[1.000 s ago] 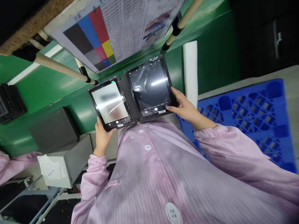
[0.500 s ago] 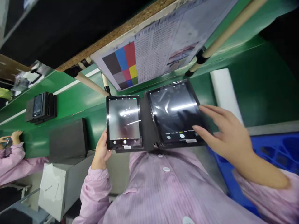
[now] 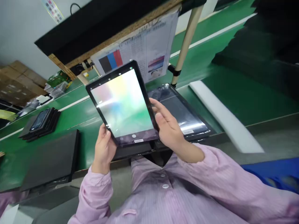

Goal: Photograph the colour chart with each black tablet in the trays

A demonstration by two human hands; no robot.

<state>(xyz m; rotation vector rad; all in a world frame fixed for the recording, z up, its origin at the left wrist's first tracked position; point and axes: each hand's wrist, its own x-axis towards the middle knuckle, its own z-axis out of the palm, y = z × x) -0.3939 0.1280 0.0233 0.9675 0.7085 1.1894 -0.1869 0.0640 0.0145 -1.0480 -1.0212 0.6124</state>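
Note:
A black-framed tablet [image 3: 125, 104] is held up and tilted between both of my hands, its lit screen showing a camera app with a bright, blurred, coloured picture. My left hand [image 3: 104, 147] grips its lower left edge, thumb on the front. My right hand [image 3: 168, 127] holds the lower right edge, with the fingers partly behind the frame. Behind my right hand a second tablet [image 3: 184, 115] lies flat on the bench, dark-screened, with a pale label at its lower edge. Black padding [image 3: 130, 151] shows below the held tablet.
A printed colour chart [image 3: 149, 46] hangs under the black shelf [image 3: 116, 25] ahead. A white foam strip [image 3: 224, 115] lies on the green bench [image 3: 263, 84] at right. To the left are a black board [image 3: 51, 158] and a stack with a device [image 3: 40, 119]. A blue crate [image 3: 277, 171] stands lower right.
The left tablet has been raised and tilted toward the chart, its picture turning bright and coloured. My right hand has left the other tablet's edge and taken the raised one. The view has shifted.

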